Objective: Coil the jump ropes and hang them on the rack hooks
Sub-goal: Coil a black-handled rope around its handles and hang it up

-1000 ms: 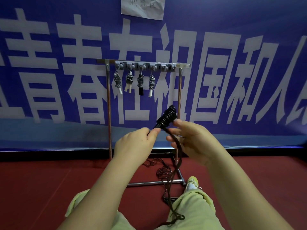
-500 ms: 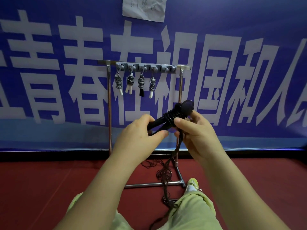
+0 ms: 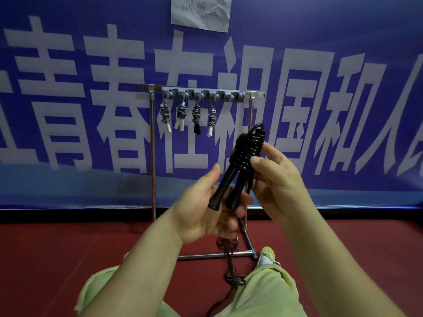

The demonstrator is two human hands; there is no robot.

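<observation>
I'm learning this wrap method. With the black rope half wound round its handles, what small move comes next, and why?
Probably one more turn round the handles: the right hand pinches the coiled black rope, the left hand holds the handle ends, and loose rope trails to the floor.

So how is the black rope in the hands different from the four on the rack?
The black rope is held in both hands, left hand and right hand; the four hung ropes dangle from hooks. Its cord is black and partly trails to the floor; theirs are grey and fully bundled. Three hung ropes show white handles. All have cord wound around the handles.
</observation>
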